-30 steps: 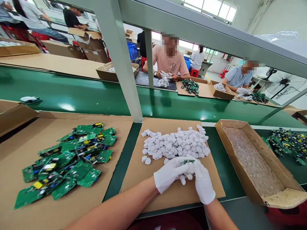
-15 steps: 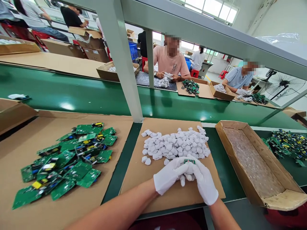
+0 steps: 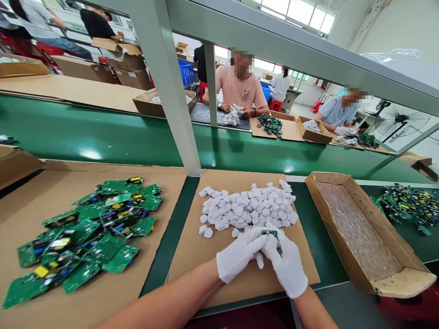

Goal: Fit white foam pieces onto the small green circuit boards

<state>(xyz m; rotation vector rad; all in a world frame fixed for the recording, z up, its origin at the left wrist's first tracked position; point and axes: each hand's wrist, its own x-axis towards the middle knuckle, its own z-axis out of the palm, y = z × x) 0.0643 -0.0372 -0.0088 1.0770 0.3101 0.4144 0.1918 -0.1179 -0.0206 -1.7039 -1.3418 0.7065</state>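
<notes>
Both my hands wear white gloves and meet over the cardboard sheet. A small green circuit board (image 3: 269,233) shows between my fingertips. My left hand (image 3: 240,253) is closed around its left side. On the other side, my right hand (image 3: 286,262) grips it too, the thumb bent over the near edge. Most of the board is hidden by the gloves. Just beyond my fingers lies a heap of small white pads (image 3: 247,205), with a few loose ones at its left. Larger green circuit boards (image 3: 103,228) with yellow and blue parts are piled to the left.
A long cardboard tray (image 3: 356,228) lined with clear plastic lies at the right, beside another pile of circuit boards (image 3: 408,205). A grey metal post (image 3: 178,100) rises behind the sheet. Across the green conveyor belt (image 3: 240,157), co-workers sit at their own piles.
My right thumb and fingers have shifted over the small board, which stays between both hands. The whole view has moved slightly, and things at the left now appear farther left.
</notes>
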